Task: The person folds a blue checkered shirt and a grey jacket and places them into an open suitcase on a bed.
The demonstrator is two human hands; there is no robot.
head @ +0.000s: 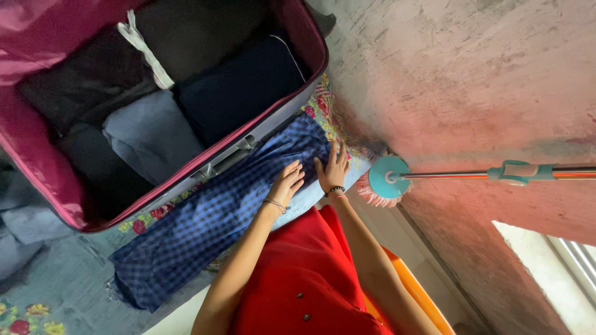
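The blue checked cloth (211, 223) lies folded on the flowered bedsheet (149, 214), just beside the open maroon suitcase (37, 167) packed with dark and grey folded clothes. Left hand (287, 181) and right hand (334, 167) press flat on it, fingers spread. The suitcase's far side is cut off.

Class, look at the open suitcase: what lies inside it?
Inside the suitcase lie folded clothes: a grey piece, a navy piece, dark pieces and a white strap. Whatever sits beneath them is covered.

Matt blue checked cloth garment (217, 217), glossy pink suitcase lining (37, 37), rough plaster wall (472, 80).
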